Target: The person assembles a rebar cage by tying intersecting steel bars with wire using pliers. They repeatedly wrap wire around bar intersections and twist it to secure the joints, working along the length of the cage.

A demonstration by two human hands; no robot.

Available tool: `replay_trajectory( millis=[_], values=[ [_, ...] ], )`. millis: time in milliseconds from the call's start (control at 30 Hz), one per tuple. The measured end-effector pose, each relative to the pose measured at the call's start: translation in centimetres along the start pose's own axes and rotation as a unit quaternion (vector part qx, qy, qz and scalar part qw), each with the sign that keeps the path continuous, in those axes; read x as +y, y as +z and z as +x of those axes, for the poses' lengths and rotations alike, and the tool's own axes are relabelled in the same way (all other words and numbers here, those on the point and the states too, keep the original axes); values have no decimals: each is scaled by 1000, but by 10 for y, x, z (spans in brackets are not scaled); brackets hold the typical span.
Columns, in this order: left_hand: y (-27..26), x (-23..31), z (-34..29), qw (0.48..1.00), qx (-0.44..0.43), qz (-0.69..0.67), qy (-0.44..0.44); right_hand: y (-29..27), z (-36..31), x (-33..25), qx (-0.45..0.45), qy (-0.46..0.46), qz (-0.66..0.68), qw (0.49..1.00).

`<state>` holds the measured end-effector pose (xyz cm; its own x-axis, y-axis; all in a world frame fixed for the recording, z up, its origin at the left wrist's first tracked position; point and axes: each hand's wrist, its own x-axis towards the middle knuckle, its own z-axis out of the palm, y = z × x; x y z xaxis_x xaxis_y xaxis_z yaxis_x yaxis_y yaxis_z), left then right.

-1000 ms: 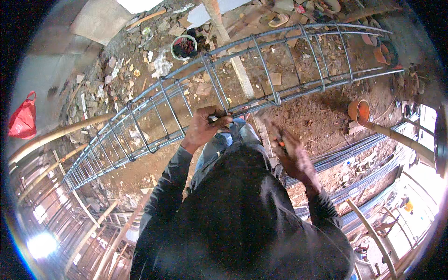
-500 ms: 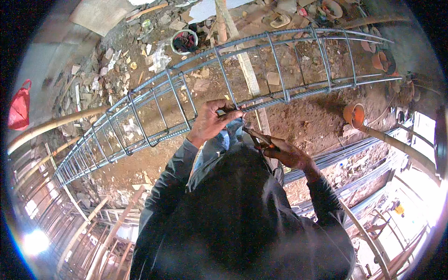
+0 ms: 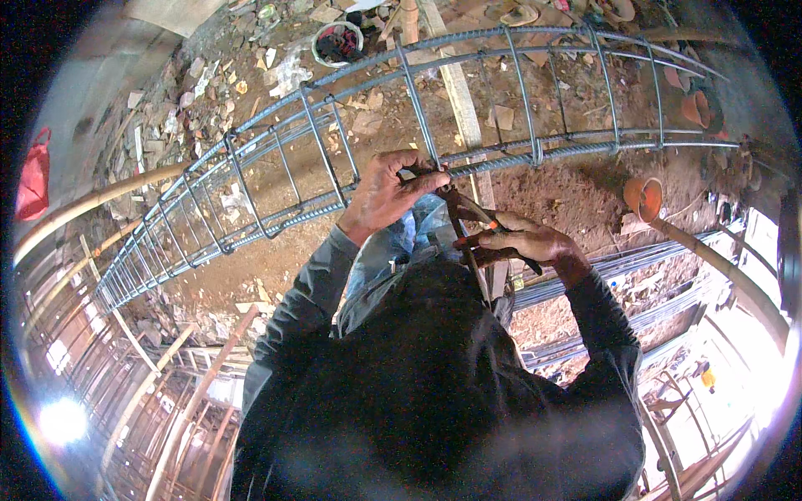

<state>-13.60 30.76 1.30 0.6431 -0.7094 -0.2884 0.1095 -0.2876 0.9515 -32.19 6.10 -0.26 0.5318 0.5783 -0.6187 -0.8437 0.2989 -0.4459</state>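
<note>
A long steel rebar cage (image 3: 576, 152), made of ribbed bars with square stirrups, stretches across the view from lower left to upper right. My left hand (image 3: 386, 194) is closed on its near lower bar, thumb and fingers pinched at a stirrup corner; any tie wire there is too small to make out. My right hand (image 3: 539, 242) grips a pair of pincers (image 3: 452, 204) with orange marks on the handles. The handles are spread apart, with fingers between them. The pincers' head is beside my left thumb, right below the bar; its jaws are hard to see.
A timber beam (image 3: 458, 104) runs beneath the cage. Bamboo poles (image 3: 109, 200) lie at left, another (image 3: 718, 263) at right by an orange bucket (image 3: 643, 199). Loose bars (image 3: 618, 275) are stacked lower right. Rubble and a white bucket (image 3: 337, 43) lie beyond.
My right hand has raised the pincers' head to the stirrup corner, and their handles have spread apart. My left hand keeps its hold there. The whole view has shifted slightly.
</note>
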Motion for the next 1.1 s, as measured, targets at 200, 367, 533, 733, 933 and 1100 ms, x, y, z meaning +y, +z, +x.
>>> replay_trajectory(
  millis=[200,367,533,733,933,1100],
  values=[
    [0,2,-1,1000,1,7,-1,4,1,-3,94,21,-116,989],
    [0,-4,1,999,5,36,-9,23,-1,-13,183,7,-239,954],
    [0,-4,0,997,9,70,29,25,2,-27,87,-121,-313,938],
    [2,-4,2,998,-5,-59,-15,-3,5,1,77,73,-67,992],
    [0,-7,1,1000,6,11,28,28,4,31,180,-250,-262,915],
    [0,-14,2,1000,-9,12,1,40,-6,35,375,-200,-531,733]
  ],
)
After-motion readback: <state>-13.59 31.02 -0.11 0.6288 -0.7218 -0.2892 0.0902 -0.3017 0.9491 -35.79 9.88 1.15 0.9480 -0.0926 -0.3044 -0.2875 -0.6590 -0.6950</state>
